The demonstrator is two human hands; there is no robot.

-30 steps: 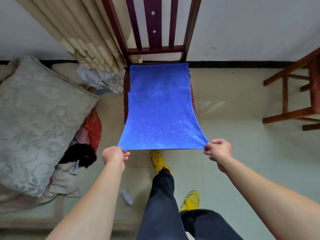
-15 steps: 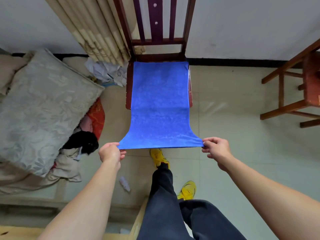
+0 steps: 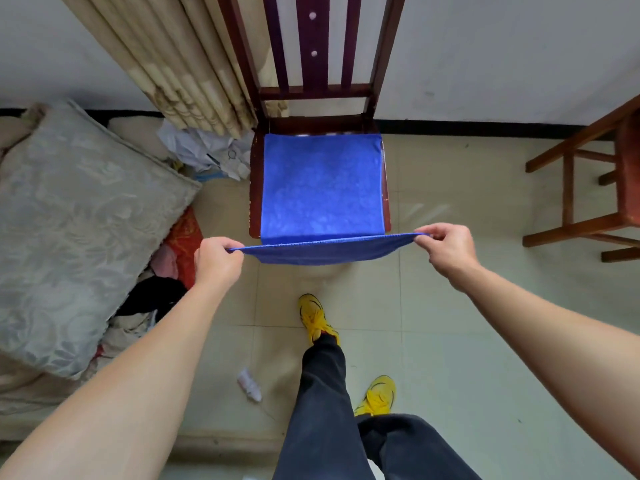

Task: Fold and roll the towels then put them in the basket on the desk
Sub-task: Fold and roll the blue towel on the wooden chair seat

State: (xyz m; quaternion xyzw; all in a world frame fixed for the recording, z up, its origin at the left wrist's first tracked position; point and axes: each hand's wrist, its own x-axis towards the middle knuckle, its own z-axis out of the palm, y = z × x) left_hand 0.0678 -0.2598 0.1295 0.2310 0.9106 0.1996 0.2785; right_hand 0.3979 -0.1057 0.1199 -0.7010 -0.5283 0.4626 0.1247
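A bright blue towel [image 3: 322, 185] lies spread over the seat of a dark red wooden chair [image 3: 254, 188] against the wall. Its near edge is lifted above the seat's front and stretched taut between my hands. My left hand [image 3: 216, 263] pinches the near left corner. My right hand [image 3: 448, 247] pinches the near right corner. The raised part of the towel sags a little in the middle, so its underside shows. No basket or desk is in view.
A large grey patterned cushion [image 3: 72, 230] and a heap of clothes [image 3: 166, 282] lie on the left. A beige curtain [image 3: 180, 64] hangs behind the chair's left side. A second wooden chair [image 3: 588, 188] stands at right. My legs and yellow shoes [image 3: 317, 318] are on the tiled floor.
Both hands have lifted the towel's near edge up and carried it toward the chair back. The hanging part now rises level with the seat front.
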